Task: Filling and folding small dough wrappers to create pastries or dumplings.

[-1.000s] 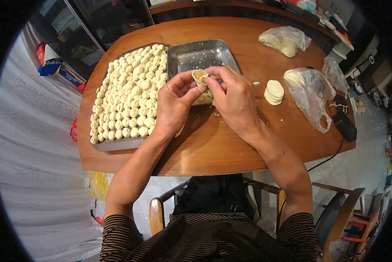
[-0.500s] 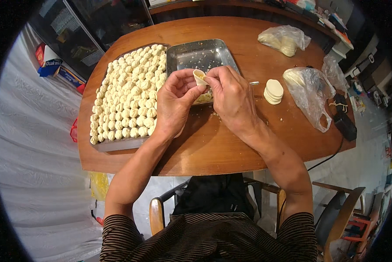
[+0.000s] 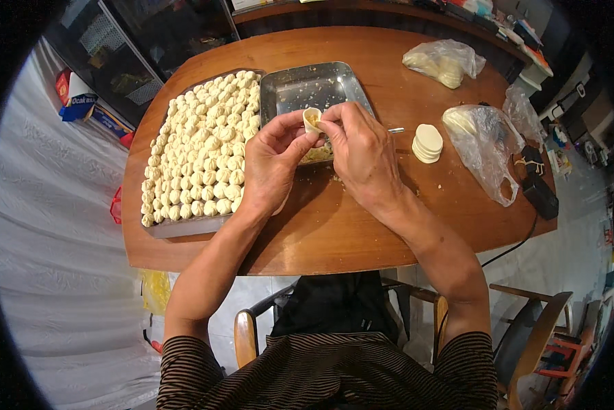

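Dumpling (image 3: 312, 119): half-folded, filling showing at the open top, held above the near edge of the metal pan (image 3: 300, 85), pinched between the fingertips of both your hands. Left hand (image 3: 274, 160): fingers curled narrow, thumb and forefinger closed on the dumpling's left side. Right hand (image 3: 363, 152): fingers bent close together, tips pressing the wrapper's right edge. Tray of finished dumplings (image 3: 201, 154): just left of your left hand, filled in rows, touching the pan. Stack of round wrappers (image 3: 427, 142): on the wooden table (image 3: 334, 232), right of your right hand. Two plastic bags (image 3: 485, 140): further right and at the far edge. Nothing lies between your hands and the pan.
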A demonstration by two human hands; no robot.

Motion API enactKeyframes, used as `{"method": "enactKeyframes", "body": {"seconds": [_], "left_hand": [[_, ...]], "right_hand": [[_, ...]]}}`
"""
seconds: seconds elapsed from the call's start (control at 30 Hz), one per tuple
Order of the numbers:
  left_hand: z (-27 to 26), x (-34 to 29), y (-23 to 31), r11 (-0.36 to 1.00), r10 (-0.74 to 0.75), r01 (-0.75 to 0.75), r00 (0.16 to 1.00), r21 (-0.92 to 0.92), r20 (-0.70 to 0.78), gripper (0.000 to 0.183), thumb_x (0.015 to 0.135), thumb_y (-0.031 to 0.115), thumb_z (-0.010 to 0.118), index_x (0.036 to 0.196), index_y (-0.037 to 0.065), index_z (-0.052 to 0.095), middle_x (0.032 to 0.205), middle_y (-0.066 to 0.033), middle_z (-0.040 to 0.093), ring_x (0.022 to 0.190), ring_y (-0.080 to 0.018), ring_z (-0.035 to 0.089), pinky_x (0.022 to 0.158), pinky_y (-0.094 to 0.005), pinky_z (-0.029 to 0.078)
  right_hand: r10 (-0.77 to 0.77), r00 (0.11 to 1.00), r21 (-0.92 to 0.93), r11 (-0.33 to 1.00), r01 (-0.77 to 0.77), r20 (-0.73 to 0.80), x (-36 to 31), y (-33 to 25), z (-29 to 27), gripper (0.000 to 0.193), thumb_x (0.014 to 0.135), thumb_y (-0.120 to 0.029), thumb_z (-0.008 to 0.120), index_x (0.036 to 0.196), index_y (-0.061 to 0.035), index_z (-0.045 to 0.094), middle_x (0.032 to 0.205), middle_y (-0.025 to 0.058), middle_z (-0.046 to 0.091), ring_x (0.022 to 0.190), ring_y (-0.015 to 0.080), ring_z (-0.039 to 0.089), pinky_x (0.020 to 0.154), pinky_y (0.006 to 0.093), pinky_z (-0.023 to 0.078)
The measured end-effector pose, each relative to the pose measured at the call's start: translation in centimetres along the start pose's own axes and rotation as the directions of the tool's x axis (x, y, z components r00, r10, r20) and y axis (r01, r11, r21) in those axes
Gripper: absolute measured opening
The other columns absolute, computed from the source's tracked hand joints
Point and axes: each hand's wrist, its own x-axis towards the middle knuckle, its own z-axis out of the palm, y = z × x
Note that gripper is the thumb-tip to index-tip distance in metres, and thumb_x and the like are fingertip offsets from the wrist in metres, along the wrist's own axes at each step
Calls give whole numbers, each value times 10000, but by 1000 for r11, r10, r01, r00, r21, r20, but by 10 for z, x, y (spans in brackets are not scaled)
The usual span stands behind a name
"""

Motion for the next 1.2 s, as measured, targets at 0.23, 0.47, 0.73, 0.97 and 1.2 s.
{"method": "enactKeyframes", "body": {"seconds": [0.23, 0.47, 0.73, 0.97, 1.2], "left_hand": [[-1, -1, 3, 1000, -12, 12, 1000, 21, 4, 288, 995, 5, 698, 1276, -46, 664, 1131, -86, 748, 1001, -138, 712, 916, -278, 588], [0, 0, 1, 1000, -14, 14, 1000, 2, 11, 291, 1007, 8, 684, 1290, -50, 658, 1141, -91, 745, 1004, -137, 710, 907, -274, 589], [0, 1, 0, 999, 5, -4, 1000, -48, 19, 313, 1001, -30, 668, 1307, -53, 607, 1199, -123, 707, 1053, -171, 704, 924, -298, 609], [2, 0, -1, 995, -3, 4, 1000, -95, 15, 287, 998, -43, 665, 1280, -45, 608, 1200, -128, 702, 1064, -175, 704, 919, -300, 612], [4, -2, 4, 997, -37, 38, 999, -71, 23, 259, 1004, -18, 674, 1261, -44, 650, 1169, -115, 730, 1003, -156, 718, 907, -279, 606]], "right_hand": [[21, 1000, 31, 999, -20, -18, 2, -3, 0, 187, 964, -94, 698, 1121, -7, 648, 999, 194, 698, 860, 408, 707, 716, 475, 570], [-12, 1000, 24, 1000, 13, -22, 1, 1, 1, 111, 969, -90, 687, 1041, -7, 671, 964, 179, 682, 845, 403, 699, 707, 471, 568], [-70, 997, -41, 997, 69, -20, -1, 0, 1, 82, 980, -85, 669, 1016, -12, 655, 939, 169, 652, 806, 398, 698, 668, 472, 570], [-73, 997, -107, 992, 75, 22, -2, 0, -2, 71, 989, -84, 646, 1015, -20, 632, 943, 170, 644, 810, 401, 704, 663, 488, 581], [-54, 997, -126, 990, 60, 49, -2, 1, -4, 82, 962, -44, 634, 1035, -11, 613, 953, 187, 643, 804, 428, 700, 667, 511, 581]]}}
